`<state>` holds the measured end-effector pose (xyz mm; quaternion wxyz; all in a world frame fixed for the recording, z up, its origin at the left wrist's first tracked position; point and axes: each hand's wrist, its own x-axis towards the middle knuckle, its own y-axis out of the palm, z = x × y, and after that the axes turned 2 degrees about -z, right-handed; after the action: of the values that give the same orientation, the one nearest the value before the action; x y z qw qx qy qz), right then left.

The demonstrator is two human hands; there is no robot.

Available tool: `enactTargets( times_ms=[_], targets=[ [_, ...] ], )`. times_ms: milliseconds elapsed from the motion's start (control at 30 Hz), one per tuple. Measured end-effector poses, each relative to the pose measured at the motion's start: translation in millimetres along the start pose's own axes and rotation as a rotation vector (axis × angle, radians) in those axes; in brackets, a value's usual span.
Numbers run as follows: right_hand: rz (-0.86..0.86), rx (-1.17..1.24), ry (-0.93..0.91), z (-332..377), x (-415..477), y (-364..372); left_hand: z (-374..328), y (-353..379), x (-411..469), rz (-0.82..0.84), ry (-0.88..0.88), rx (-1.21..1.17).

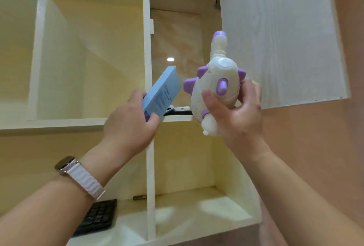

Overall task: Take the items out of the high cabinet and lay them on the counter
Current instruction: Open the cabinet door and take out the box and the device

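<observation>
Your left hand (130, 121) grips the box (162, 92) at its near end, your right hand (238, 113) wraps the toy (214, 84), so both clear the shelf (59, 122).

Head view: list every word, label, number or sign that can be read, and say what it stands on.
Nothing here is legible.
Light blue cardboard box in the left hand: lines of dark print on its face, too blurred to read.
White and purple plastic toy in the right hand: faint marking low on its body, too small to read.
Black keyboard on the lower cabinet shelf: key legends too small to read.
</observation>
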<state>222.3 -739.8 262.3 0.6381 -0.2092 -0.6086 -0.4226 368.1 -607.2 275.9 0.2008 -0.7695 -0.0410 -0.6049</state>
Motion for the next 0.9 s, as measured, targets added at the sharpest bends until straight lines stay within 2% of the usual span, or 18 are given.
enactTargets(
  times_ms=[100,300,533,633,900],
  targets=[
    [-0.072,-0.073,0.084,14.1,-24.4,4.5,13.8,-5.8,-17.2,0.001,-0.025,-0.249],
    [-0.147,-0.254,0.233,42.2,-80.1,9.6,34.8,-15.4,-63.7,0.131,-0.14,-0.722],
    [-0.204,-0.446,0.378,89.8,-152.4,-12.2,34.8,-6.2,-130.0,0.423,-0.302,-1.208],
    [-0.202,-0.464,0.448,112.6,-181.2,-27.5,30.2,3.1,-162.3,0.542,-0.363,-1.325],
    [-0.379,-0.601,0.607,176.6,-249.9,-66.7,-8.0,4.3,-244.7,0.836,-0.479,-1.548]
  ],
)
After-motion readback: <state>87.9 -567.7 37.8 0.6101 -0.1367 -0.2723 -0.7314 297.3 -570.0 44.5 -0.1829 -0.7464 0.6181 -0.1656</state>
